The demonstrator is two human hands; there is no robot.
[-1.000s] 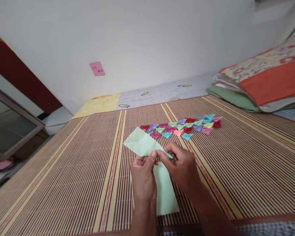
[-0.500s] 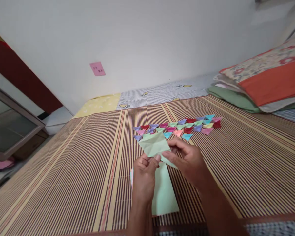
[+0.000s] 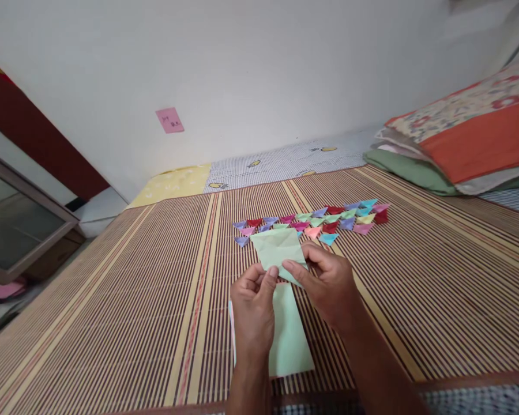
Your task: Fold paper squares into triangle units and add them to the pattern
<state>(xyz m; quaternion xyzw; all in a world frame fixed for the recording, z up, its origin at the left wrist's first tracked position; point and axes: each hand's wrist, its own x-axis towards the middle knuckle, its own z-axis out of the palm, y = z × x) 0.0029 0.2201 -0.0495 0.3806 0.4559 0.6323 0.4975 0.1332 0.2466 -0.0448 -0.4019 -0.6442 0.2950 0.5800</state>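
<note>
A creased light green paper (image 3: 279, 248) is held up between both hands, with its lower edge folded. My left hand (image 3: 254, 300) pinches its lower left part, thumb on the near face. At the lower right, my right hand (image 3: 328, 279) grips it between thumb and fingers. Below the hands lies a stack of paper with a light green sheet (image 3: 290, 337) on top, partly hidden by my left hand and wrist. Beyond the held paper, several small folded paper pieces, such as a red one (image 3: 330, 227), sit in rows on the striped mat (image 3: 155, 294).
Folded bedding with an orange and floral cover (image 3: 476, 138) is piled at the right. A pink note (image 3: 170, 120) is stuck on the wall behind the mat. At the left stands a glass-fronted cabinet (image 3: 21, 219). Patterned cloth (image 3: 277, 164) runs along the wall.
The held green paper has turned to a more level position and moved slightly right. Both hands still pinch it, with the thumbs now closer together along its lower edge.
</note>
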